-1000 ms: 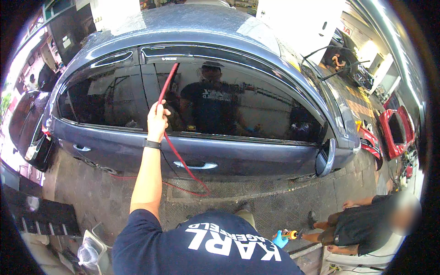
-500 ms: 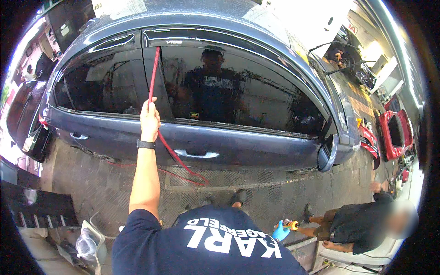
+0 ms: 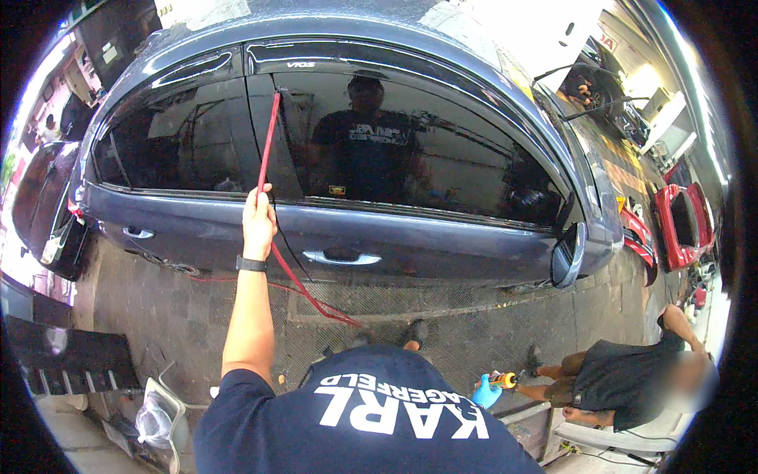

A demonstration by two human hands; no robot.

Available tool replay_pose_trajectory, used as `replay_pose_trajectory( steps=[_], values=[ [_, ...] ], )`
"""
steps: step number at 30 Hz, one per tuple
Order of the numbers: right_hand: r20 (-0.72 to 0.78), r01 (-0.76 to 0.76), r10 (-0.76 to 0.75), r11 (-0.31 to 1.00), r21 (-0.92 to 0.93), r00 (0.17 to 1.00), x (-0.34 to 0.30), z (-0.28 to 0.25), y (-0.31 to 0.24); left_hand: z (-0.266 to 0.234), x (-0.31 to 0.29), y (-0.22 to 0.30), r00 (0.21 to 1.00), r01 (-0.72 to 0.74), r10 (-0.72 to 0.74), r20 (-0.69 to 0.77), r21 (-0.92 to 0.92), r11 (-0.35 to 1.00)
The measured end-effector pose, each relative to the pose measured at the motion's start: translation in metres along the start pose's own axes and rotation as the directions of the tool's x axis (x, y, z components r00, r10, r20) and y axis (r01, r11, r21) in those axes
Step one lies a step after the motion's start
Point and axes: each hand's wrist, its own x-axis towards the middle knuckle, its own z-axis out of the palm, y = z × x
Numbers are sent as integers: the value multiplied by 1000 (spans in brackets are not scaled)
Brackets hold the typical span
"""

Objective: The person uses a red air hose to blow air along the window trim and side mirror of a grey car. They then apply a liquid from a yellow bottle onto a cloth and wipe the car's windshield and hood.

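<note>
My left hand (image 3: 259,221), bare with a black wristband, is closed round a long, narrow red strip (image 3: 269,142). The strip's upper end stands in front of the dark pillar between the two side windows of a blue-grey car (image 3: 458,253), a little below the black window visor (image 3: 347,61). Below my hand the strip hangs past the door handle (image 3: 341,258) and slants down to the floor. Low at my right side, my right hand (image 3: 484,393), in a blue glove, grips a small bottle (image 3: 504,380) with yellow and orange on it.
Another person (image 3: 624,383) in dark clothes is at the right. The side mirror (image 3: 566,259) juts from the car's front door. Red car panels (image 3: 685,229) stand farther right. A pale chair-like thing (image 3: 170,423) with a plastic bag (image 3: 150,423) is at the lower left.
My left hand has moved slightly down. The red strip's upper end has dropped from the visor's edge to below it. The other person has shifted and raised an arm.
</note>
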Motion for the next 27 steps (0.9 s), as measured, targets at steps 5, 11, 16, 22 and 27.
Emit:
replay_pose_trajectory(
  steps=[5, 11, 16, 22, 27],
  values=[
    [-8, -16, 16, 1000, 11, 1000, 7, 10, 0, 16, 31, 39, 996, -78, 74, 53, 86, 993],
    [-26, 19, -18, 999, 46, 1000, -10, 18, -5, 8, 19, 37, 984, -174, 176, -3, 135, 975],
    [-111, 17, -17, 1000, 0, 994, -44, 16, -13, -16, -25, -14, 988, -139, 151, -34, 226, 964],
    [-169, -104, 98, 994, -27, 981, -57, 3, -10, -22, -43, -2, 986, -117, 133, -102, 151, 982],
    [-119, -12, -1, 994, -106, 993, -44, 15, -28, -36, -41, 5, 972, -198, 223, -70, 257, 946]
  ],
)
